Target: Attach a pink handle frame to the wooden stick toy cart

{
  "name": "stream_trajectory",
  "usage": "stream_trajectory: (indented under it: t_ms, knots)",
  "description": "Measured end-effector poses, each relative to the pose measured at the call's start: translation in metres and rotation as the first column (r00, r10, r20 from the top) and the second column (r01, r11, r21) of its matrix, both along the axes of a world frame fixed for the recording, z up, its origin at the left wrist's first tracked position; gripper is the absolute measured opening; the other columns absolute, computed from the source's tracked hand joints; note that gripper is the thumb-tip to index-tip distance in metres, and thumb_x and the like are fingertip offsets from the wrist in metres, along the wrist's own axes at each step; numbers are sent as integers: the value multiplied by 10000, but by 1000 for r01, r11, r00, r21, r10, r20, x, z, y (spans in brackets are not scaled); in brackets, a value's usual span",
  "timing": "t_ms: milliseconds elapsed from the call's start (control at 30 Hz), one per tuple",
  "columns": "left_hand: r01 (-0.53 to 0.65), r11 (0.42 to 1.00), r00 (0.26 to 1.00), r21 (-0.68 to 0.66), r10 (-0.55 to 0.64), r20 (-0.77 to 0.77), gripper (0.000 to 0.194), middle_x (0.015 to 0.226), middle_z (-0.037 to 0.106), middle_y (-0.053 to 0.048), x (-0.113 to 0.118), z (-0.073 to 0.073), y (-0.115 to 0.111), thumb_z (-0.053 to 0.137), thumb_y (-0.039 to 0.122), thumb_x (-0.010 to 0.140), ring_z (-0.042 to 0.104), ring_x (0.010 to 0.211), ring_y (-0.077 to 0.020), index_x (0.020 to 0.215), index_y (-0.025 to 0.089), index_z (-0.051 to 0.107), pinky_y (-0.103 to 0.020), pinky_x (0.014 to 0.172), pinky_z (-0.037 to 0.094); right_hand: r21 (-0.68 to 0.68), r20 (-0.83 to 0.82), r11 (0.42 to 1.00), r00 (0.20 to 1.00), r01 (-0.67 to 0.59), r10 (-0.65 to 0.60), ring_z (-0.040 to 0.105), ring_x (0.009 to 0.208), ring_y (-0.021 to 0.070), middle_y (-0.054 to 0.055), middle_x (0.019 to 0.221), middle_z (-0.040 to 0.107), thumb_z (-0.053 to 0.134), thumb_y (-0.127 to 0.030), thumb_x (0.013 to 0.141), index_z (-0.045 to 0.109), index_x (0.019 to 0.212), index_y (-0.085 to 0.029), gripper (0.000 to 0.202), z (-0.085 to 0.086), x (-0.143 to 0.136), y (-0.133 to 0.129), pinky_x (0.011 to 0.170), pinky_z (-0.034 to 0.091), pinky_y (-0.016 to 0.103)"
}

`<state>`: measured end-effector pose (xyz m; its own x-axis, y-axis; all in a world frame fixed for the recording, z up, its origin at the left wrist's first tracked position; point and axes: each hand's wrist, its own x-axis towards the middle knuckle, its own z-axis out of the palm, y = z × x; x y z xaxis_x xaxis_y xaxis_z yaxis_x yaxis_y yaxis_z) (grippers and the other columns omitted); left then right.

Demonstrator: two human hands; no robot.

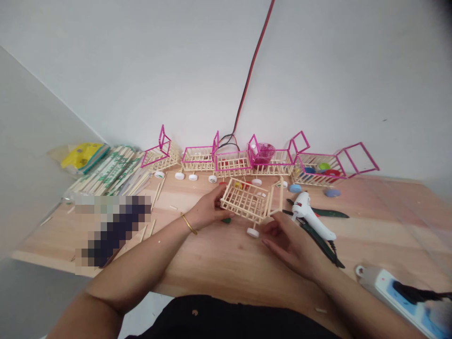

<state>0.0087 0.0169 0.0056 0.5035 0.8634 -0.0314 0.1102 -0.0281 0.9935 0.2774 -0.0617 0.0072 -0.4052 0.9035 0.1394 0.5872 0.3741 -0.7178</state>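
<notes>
A small cart of pale wooden sticks (246,200), with a lattice body, an upright handle frame and white bottle-cap wheels, is held tilted above the tabletop. My left hand (209,205) grips its left end, fingers partly hidden behind the sticks. At the cart's lower right corner is my right hand (287,242), its fingers bent with a gap between thumb and forefinger; whether it touches the handle frame I cannot tell. A green cap (226,220) shows below my left fingers. Beside my right hand lies a white glue gun (312,216).
Several stick carts with magenta rims (233,162) line the wall. Dark-green-handled pliers (319,242) lie under the glue gun. Packs of sticks (109,169) and a yellow bag (83,156) are at the left. A power strip (399,294) sits at the right front. Loose sticks (157,194) lie about.
</notes>
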Motion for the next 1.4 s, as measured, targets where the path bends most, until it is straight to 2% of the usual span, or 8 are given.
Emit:
stream_trajectory:
  t_ms: [200, 400, 833, 1033, 1400]
  knots:
    - [-10, 1000, 1000, -17, 10, 10, 765, 1288, 637, -111, 1, -1, 0, 823, 247, 702, 621, 1186, -285, 1405, 182, 527, -373, 965, 542, -7, 6, 1000, 1000, -8, 8, 672, 885, 215, 103, 1045, 680, 577, -272, 931, 532, 1139, -234, 215, 1, 0, 0, 782, 589, 391]
    - [-19, 1000, 1000, -18, 19, 11, 798, 1316, 627, -118, 1, -1, 0, 832, 248, 690, 604, 1230, -296, 1421, 184, 518, -393, 1013, 524, -5, 26, 1000, 999, -23, 23, 672, 896, 220, 108, 1062, 673, 589, -263, 924, 544, 1104, -233, 188, 1, 1, 1, 787, 586, 399]
    - [-15, 999, 1000, -39, 16, 5, 786, 1318, 623, -122, 1, 0, 0, 826, 244, 697, 613, 1199, -289, 1415, 180, 512, -367, 950, 548, -41, -9, 999, 1000, 28, -28, 667, 882, 220, 84, 992, 680, 578, -265, 930, 548, 1077, -235, 152, -2, 0, 0, 791, 568, 396]
    - [-13, 1000, 1000, -9, 13, 7, 772, 1338, 612, -126, 1, -2, 1, 826, 248, 693, 585, 1250, -307, 1400, 173, 526, -397, 1007, 520, -25, 31, 1000, 1000, 3, -2, 669, 883, 216, 89, 1015, 680, 593, -260, 912, 549, 1092, -225, 189, -2, 1, 0, 798, 565, 388]
    - [-17, 1000, 1000, -9, 17, -2, 784, 1317, 631, -121, 1, 0, 0, 827, 239, 696, 595, 1244, -306, 1415, 178, 518, -404, 1016, 521, -31, 29, 999, 1000, -4, 5, 664, 882, 212, 86, 1022, 678, 588, -247, 911, 550, 1086, -227, 180, -1, 1, 1, 793, 557, 376]
